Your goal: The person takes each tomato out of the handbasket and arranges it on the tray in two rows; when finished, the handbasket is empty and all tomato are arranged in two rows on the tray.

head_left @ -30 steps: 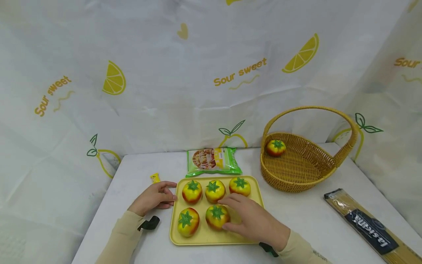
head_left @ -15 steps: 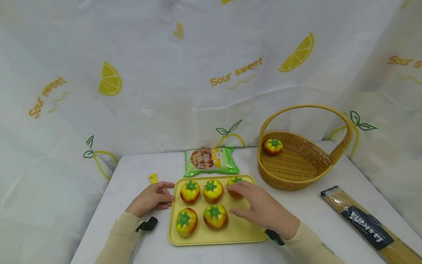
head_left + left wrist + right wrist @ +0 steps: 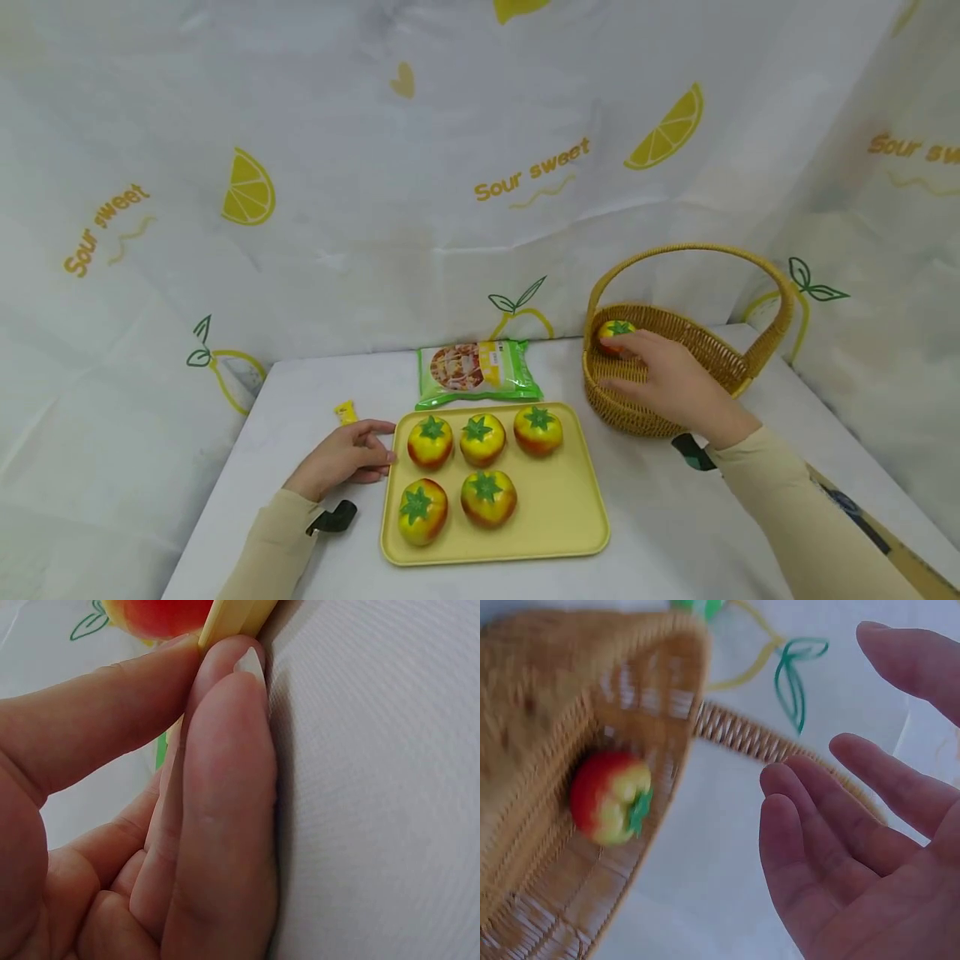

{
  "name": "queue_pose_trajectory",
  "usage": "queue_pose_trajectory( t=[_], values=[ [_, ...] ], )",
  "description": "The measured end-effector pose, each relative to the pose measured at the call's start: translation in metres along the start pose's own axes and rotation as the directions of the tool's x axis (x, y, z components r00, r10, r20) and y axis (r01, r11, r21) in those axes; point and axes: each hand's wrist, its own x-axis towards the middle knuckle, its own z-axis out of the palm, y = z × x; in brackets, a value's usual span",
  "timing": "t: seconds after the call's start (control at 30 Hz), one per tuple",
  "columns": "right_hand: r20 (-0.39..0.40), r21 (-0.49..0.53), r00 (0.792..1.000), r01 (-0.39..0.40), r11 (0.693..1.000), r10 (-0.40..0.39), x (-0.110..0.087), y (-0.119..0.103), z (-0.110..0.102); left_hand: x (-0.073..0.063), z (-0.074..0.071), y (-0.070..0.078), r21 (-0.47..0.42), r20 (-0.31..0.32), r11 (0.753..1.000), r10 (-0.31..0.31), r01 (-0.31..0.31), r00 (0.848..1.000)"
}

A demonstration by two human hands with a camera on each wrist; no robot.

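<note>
My left hand [image 3: 341, 462] pinches the left rim of a yellow tray [image 3: 558, 521]; the left wrist view shows thumb and fingers meeting at the tray edge [image 3: 238, 621]. On the tray sit several yellow-and-red fruits with green star-shaped tops, three in the back row and two in front, such as the front-middle fruit [image 3: 489, 500]. Over the wicker basket [image 3: 622, 410] reaches my right hand [image 3: 675, 383], its fingers relaxed and holding nothing. One like fruit [image 3: 609, 796] lies inside the basket, apart from the right hand in the right wrist view and partly covered by its fingertips in the head view.
Behind the tray lies a green food packet [image 3: 480, 372]. A small yellow wrapped piece [image 3: 346, 412] is left of the tray. The basket's tall handle [image 3: 690, 248] arches above it. A pasta pack [image 3: 885, 533] at the right is partly hidden by the right sleeve.
My right hand has moved from the front-middle fruit, past the back-right fruit, up and right to the basket, carrying nothing. The fruits stay where they were, and the left hand keeps to the tray rim.
</note>
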Motion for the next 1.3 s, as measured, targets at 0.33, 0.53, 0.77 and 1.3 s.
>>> queue_pose_trajectory(
  t=[0.33, 0.53, 0.77, 1.3],
  values=[
    [0.14, 0.072, 0.982, -0.139, 0.988, 0.128, 0.041, 0.054, -0.017, 0.0, -0.002, -0.003, -0.018, 0.008, 1.0, 0.007, -0.007, 1.0],
    [0.193, 0.116, 0.963, -0.214, 0.97, 0.19, 0.062, 0.079, -0.01, -0.002, 0.0, -0.004, -0.023, 0.011, 1.0, 0.001, -0.001, 1.0],
    [0.195, 0.093, 0.959, -0.227, 0.969, 0.206, 0.075, 0.099, 0.001, -0.001, 0.001, -0.003, -0.016, 0.0, 1.0, -0.002, 0.002, 1.0],
    [0.223, 0.077, 0.948, -0.251, 0.965, 0.229, 0.095, 0.108, 0.018, -0.001, 0.0, -0.002, -0.041, -0.003, 0.999, 0.003, -0.003, 1.0]
  ],
)
